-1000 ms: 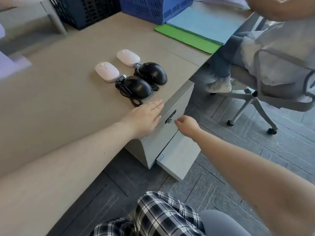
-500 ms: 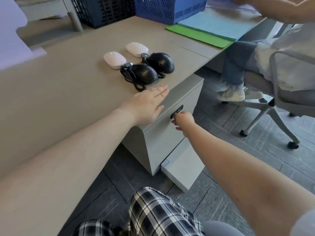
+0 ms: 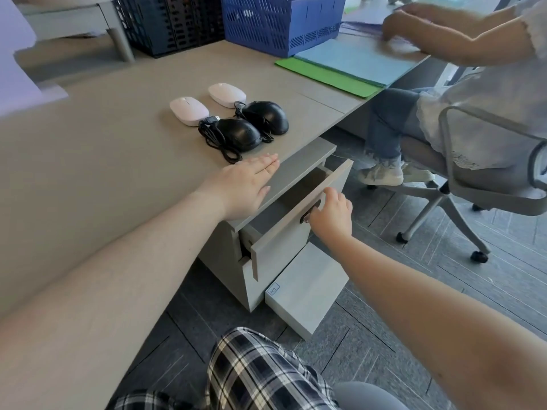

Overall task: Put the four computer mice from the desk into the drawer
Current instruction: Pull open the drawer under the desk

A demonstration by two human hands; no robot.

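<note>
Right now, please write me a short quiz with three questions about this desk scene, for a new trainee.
1. True or false: the drawer is partly pulled out.
2. How many mice lie on the desk? A) two B) three C) four
3. Fill in: the right hand grips the drawer's ______.

Key
1. True; a gap shows behind its front panel.
2. C: the near white mouse, the far white mouse, the near black mouse and the far black mouse. None is in the drawer yet.
3. Handle. The left hand lies flat and open on the desk edge.
</note>
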